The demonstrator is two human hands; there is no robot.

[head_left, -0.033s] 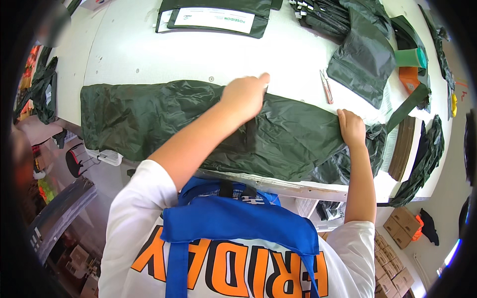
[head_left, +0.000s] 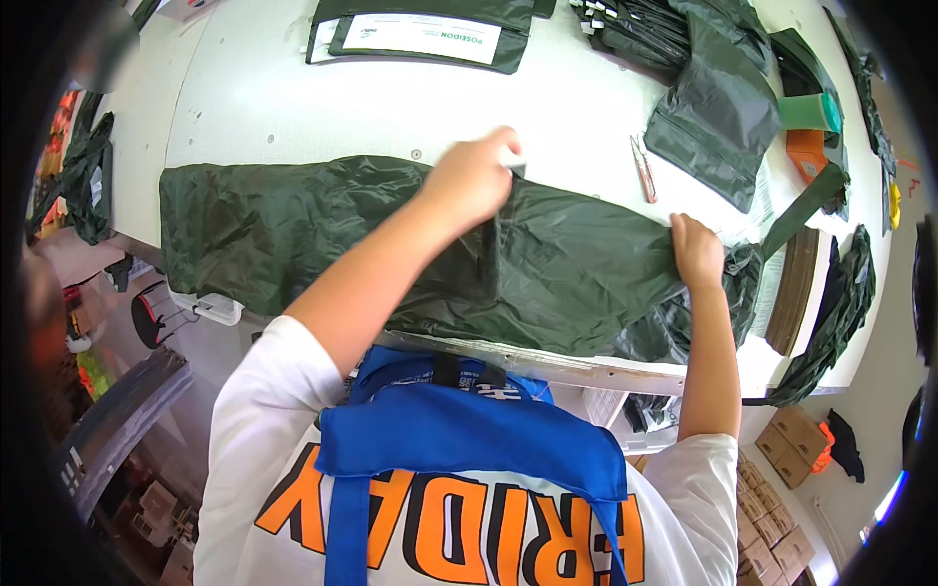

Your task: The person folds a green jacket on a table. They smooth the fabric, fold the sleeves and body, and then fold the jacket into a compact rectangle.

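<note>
A long, wrinkled piece of shiny dark green fabric [head_left: 576, 254] lies along the near edge of the white table [head_left: 264, 112]. My left hand [head_left: 471, 178] is closed at its far edge near the middle, where the fabric rises in a dark upright fold below the fingers. A small pale bit shows at the fingertips, too blurred to name. My right hand [head_left: 699, 252] grips the fabric's far edge toward its right end, fingers bent over it. Just beyond that hand lies a small pair of red-handled thread snips [head_left: 644, 169], touched by neither hand.
Flat dark pouches with a white label [head_left: 420, 37] lie at the back. To the right are a dark fabric panel [head_left: 713, 127], a bundle of black strips [head_left: 630, 39], a green cup [head_left: 809, 113], an orange block [head_left: 804, 154] and a brown cardboard stack [head_left: 791, 293]. Cartons [head_left: 789, 444] stand below right.
My left hand has shifted slightly left and away from me, and the upright fold in the fabric beneath it has become sharper. My right hand has moved slightly right.
</note>
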